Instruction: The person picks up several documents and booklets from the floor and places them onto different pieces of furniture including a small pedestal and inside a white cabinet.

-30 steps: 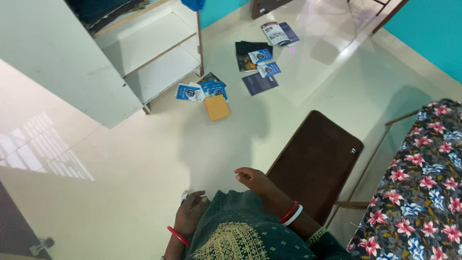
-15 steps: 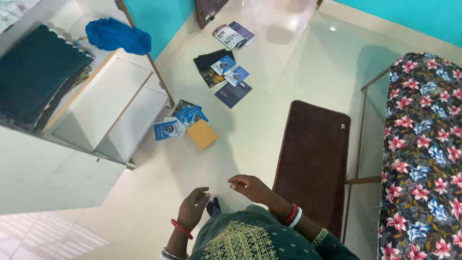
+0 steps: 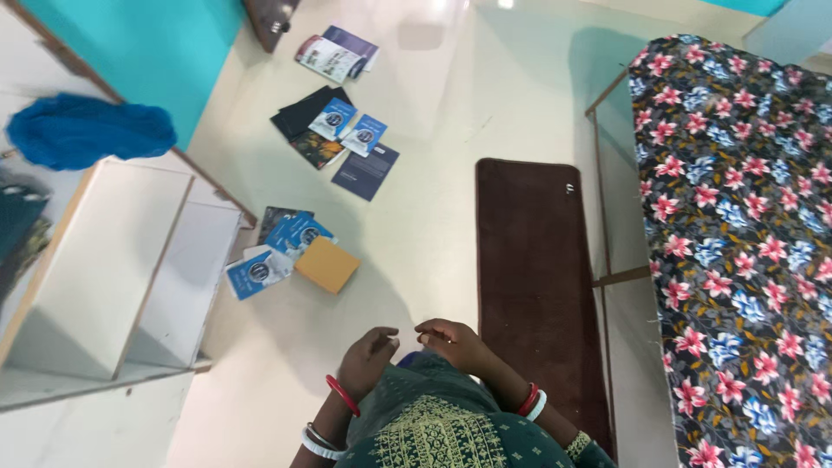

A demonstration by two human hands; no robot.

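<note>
Head view: looking straight down at a glossy cream floor (image 3: 451, 113), both hands held in front of a green embroidered top (image 3: 433, 429).
Left hand (image 3: 368, 360): fingers curled loosely inward, red bangle at the wrist. Doesn't look like it's holding anything, though I can't fully tell what's under the fingertips.
Right hand (image 3: 452, 340): same deal, fingers bent and relaxed, tips almost meeting the left hand's, nothing gripped that I can see. Red and white bangles on that wrist.
Nearest thing: yellow-orange book (image 3: 327, 264), flat on the floor, up and left of the hands and well apart from them. Long axis runs diagonally, from upper left to lower right.
Blue booklets (image 3: 282, 251): a few with round white badges, fanned out just beside the yellow book, touching its left edge, right at the foot of the white shelf unit (image 3: 113, 269).
Second pile (image 3: 334, 130): further up, black and dark navy covers with two more blue booklets on top, all tilted.
Top pair (image 3: 334, 54): a printed magazine-type cover and a purple one, overlapping.
Brown mat (image 3: 533, 277): long rectangle running up and down, right of the hands.
Floral bedcover (image 3: 745, 234): dark with pink flowers, far right.
Blue cloth (image 3: 87, 132): bunched on top of the shelf unit.
</note>
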